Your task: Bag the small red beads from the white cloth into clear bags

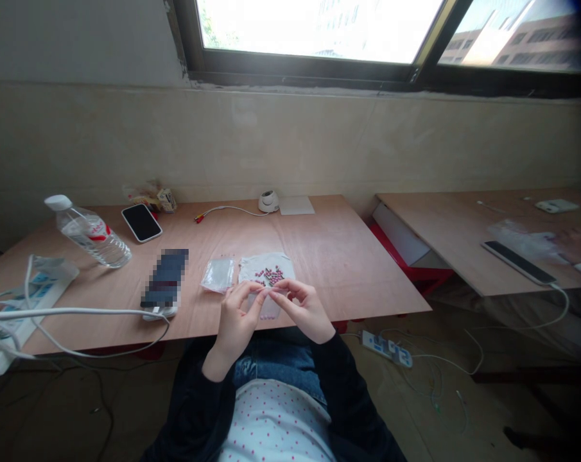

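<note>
My left hand (241, 311) and my right hand (303, 307) meet at the table's front edge, thumbs and forefingers pinched together. Whatever sits between the fingertips is too small to make out. Just beyond them lies a white cloth (251, 264) bearing a cluster of pink dots and dark green stems (272, 274). Below the fingertips, partly covered by my hands, is a pale piece with a row of small pink dots (269, 316). A clear plastic packet (218, 274) rests left of the cloth, close to my left hand.
Left on the wooden table (357, 276) are a water bottle (95, 234), two phones, (142, 222) one plugged in, and a power strip (44, 289) with white cables. A small white camera (268, 201) stands at the back. Another person's hand (576, 244) rests at the right-hand table.
</note>
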### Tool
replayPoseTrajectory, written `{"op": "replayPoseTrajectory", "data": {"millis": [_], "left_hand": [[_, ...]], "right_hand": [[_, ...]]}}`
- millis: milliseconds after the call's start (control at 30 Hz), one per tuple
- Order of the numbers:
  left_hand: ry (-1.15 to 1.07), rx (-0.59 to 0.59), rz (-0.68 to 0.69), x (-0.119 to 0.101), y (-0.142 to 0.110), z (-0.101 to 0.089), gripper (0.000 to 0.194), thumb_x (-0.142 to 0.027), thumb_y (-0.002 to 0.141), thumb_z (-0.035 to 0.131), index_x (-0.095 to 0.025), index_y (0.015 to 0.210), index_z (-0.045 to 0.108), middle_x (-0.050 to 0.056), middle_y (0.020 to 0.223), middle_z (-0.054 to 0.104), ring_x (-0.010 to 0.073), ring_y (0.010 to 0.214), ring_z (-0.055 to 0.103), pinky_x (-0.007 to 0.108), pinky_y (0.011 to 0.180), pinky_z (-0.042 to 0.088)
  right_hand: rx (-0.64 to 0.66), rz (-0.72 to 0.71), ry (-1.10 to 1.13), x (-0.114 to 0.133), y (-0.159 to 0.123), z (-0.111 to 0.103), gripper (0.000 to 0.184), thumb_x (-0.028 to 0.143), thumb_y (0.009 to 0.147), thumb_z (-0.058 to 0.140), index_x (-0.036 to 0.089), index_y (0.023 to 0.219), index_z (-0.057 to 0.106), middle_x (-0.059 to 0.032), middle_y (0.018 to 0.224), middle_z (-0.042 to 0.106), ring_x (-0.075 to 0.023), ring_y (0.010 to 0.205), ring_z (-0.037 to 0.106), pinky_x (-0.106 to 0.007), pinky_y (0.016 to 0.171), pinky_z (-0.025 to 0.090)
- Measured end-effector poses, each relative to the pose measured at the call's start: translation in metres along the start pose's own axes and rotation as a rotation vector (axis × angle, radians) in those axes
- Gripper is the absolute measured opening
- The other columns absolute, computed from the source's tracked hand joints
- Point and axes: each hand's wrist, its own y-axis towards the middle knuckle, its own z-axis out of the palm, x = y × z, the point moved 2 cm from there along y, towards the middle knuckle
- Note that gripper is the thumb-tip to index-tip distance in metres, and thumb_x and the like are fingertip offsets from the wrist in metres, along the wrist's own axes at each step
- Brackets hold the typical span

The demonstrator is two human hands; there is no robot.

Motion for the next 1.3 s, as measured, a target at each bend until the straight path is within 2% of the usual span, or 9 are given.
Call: {"op": "replayPoseTrajectory", "data": {"millis": [133,333,500,633,800,1133,1300], "left_hand": [[-0.052,-0.004,-0.016,0.002,0.0,0.0,0.014,-0.031,0.08,0.056,-0.018,0.081,0.062,0.003,0.084,0.066,0.0184,0.085,0.06,0.03,0.08,0.045],[-0.23,-0.021,-0.106,0.005,0.002,-0.003,0.018,-0.031,0.079,0.057,-0.018,0.084,0.068,0.005,0.088,0.069,0.0197,0.088,0.062,0.031,0.084,0.047],[-0.317,0.053,-0.08,0.002,0.002,-0.001,0.018,-0.028,0.08,0.057,-0.019,0.09,0.069,0.005,0.103,0.067,0.0209,0.102,0.059,0.034,0.095,0.043],[-0.344,0.09,-0.083,-0.001,0.001,0.001,0.021,-0.028,0.081,0.056,-0.019,0.094,0.069,0.006,0.106,0.066,0.0215,0.105,0.058,0.037,0.096,0.042],[-0.3,0.085,-0.063,0.0,0.001,0.001,0.019,-0.028,0.08,0.058,-0.019,0.092,0.07,0.006,0.102,0.068,0.0218,0.1,0.06,0.037,0.096,0.041],[-0.23,0.09,-0.045,0.003,0.001,-0.001,0.018,-0.028,0.08,0.058,-0.021,0.09,0.071,0.004,0.095,0.07,0.0211,0.093,0.062,0.034,0.091,0.043],[-0.285,0.11,-0.091,0.004,0.0,0.001,0.019,-0.029,0.079,0.058,-0.02,0.091,0.071,0.005,0.097,0.07,0.0221,0.094,0.062,0.034,0.089,0.046]], "right_hand": [[-0.012,-0.002,-0.015,0.003,0.0,0.0,0.022,0.038,0.078,0.057,0.017,0.08,0.063,-0.0033,0.077,0.062,-0.0132,0.065,0.053,-0.023,0.052,0.04],[-0.11,0.007,-0.045,0.01,-0.001,0.0,0.023,0.038,0.078,0.056,0.016,0.077,0.062,-0.0029,0.074,0.061,-0.0126,0.061,0.052,-0.023,0.053,0.041],[-0.044,-0.031,-0.09,0.014,-0.002,0.001,0.021,0.038,0.077,0.058,0.017,0.077,0.063,-0.0025,0.072,0.061,-0.0143,0.066,0.054,-0.024,0.057,0.041],[0.009,-0.051,-0.09,0.016,-0.003,0.002,0.022,0.037,0.079,0.055,0.017,0.074,0.062,-0.0014,0.07,0.06,-0.013,0.063,0.051,-0.024,0.056,0.039],[0.048,-0.055,-0.08,0.013,-0.002,0.002,0.026,0.038,0.08,0.054,0.017,0.065,0.056,0.0008,0.061,0.051,-0.011,0.057,0.044,-0.023,0.052,0.034],[0.094,-0.038,-0.065,0.007,-0.003,-0.002,0.048,0.042,0.08,0.053,0.018,0.046,0.03,0.0051,0.048,0.026,-0.0072,0.048,0.027,-0.023,0.045,0.021],[0.083,-0.025,-0.073,0.002,-0.003,-0.004,0.05,0.044,0.078,0.055,0.018,0.044,0.029,0.0053,0.048,0.024,-0.0065,0.047,0.024,-0.023,0.044,0.021]]}}
